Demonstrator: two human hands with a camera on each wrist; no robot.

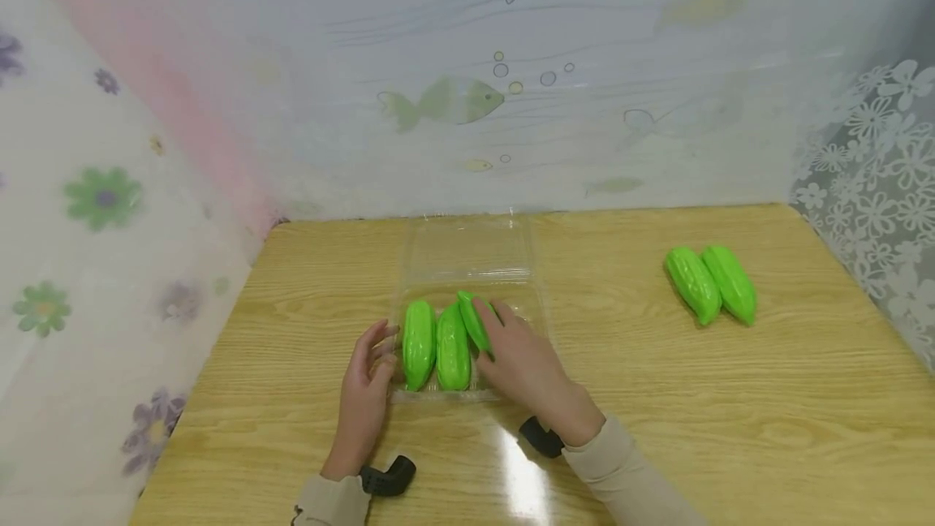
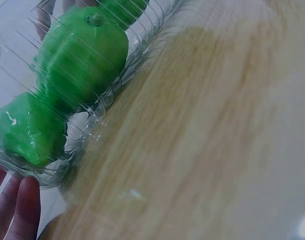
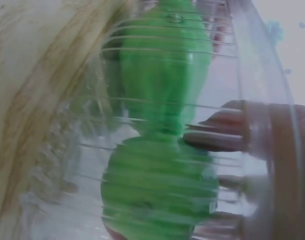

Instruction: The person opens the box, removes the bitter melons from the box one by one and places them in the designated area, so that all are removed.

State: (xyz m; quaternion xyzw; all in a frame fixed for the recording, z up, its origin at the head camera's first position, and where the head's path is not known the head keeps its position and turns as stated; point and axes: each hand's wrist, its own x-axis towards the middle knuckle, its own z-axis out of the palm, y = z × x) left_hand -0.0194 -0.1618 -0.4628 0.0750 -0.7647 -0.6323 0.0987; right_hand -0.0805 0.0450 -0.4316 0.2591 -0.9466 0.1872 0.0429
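A fish-printed sheet point(image 1: 329, 120) hung along the far edge of the wood-grained worktop point(image 1: 730, 420), with a flowered sheet point(image 1: 58, 250) on the left and a white floral sheet point(image 1: 894, 161) on the right. A pair of bright green vegetables point(image 1: 692, 286) lay side by side, touching, at the far right, well apart from the rest. A black wrist piece point(image 1: 390, 477) sat at the left wrist and another point(image 1: 540, 437) at the right, beside beige sleeves point(image 1: 621, 465). The right hand point(image 1: 526, 360) reached in from the near right, covering part of the container's right side, its fingers and thumb grasping a tilted green vegetable point(image 1: 475, 323) whose far end leaned left toward its neighbour. The left hand point(image 1: 368, 368) was at the container's left side, fingers loosely bent, fingertips against the wall, not clenched. The clear plastic container point(image 1: 445, 396) stood left of the middle of the worktop, its lid point(image 1: 467, 246) folded back on the far side. Inside, a left vegetable point(image 1: 419, 345) and a middle vegetable point(image 1: 454, 351) lay lengthwise near to far; the grasped one was just right of them, within the walls.
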